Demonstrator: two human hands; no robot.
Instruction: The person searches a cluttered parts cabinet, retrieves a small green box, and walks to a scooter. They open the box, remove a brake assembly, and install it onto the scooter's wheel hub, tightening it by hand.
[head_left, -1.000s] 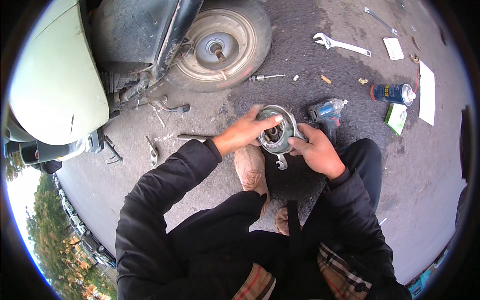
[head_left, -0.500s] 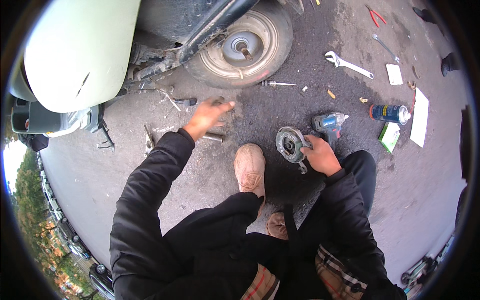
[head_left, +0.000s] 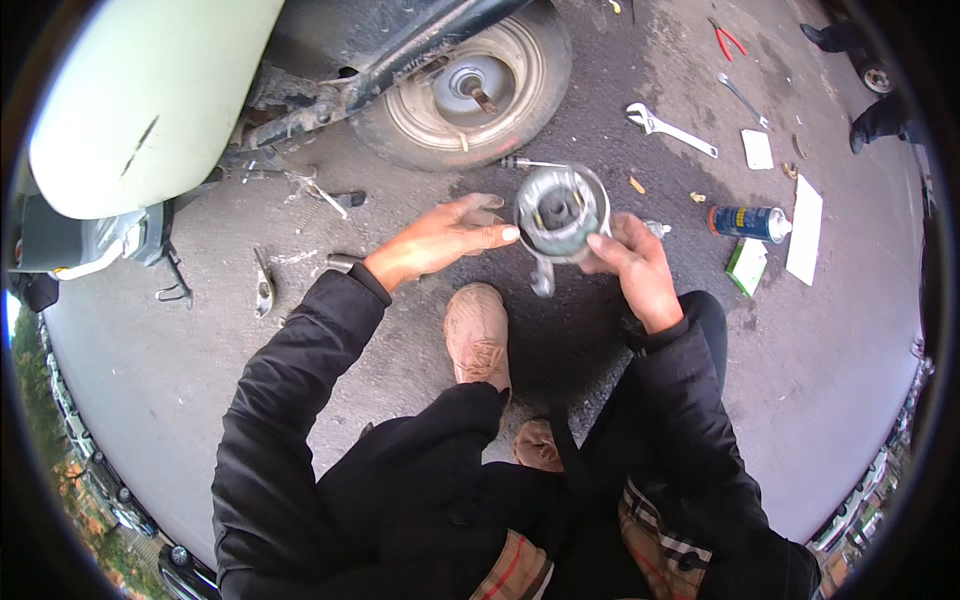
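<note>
My right hand (head_left: 638, 265) grips the rim of a round metal drum-brake plate (head_left: 562, 240), its thumb on the near right side. The ring-shaped brake shoes face up, and a small lever arm sticks out at the bottom. Slight blur softens the part. Close by its left edge is my left hand (head_left: 435, 242), fingers stretched out and apart, holding nothing; whether a fingertip touches the plate I cannot tell. Ahead stands a scooter wheel (head_left: 520, 125) with a bare axle (head_left: 482, 98) poking out of its hub.
An adjustable wrench (head_left: 672, 131), red pliers (head_left: 726, 38), a spray can (head_left: 748, 222), a green box (head_left: 746, 266) and a white sheet (head_left: 805, 230) lie on the right. Locking pliers (head_left: 264, 285) lie left. Dark trouser legs (head_left: 885, 118) stand far right.
My right hand has brought the brake plate up and left, in front of me. My left hand has moved right and slightly down toward it. The power driver is now mostly hidden behind my right hand.
</note>
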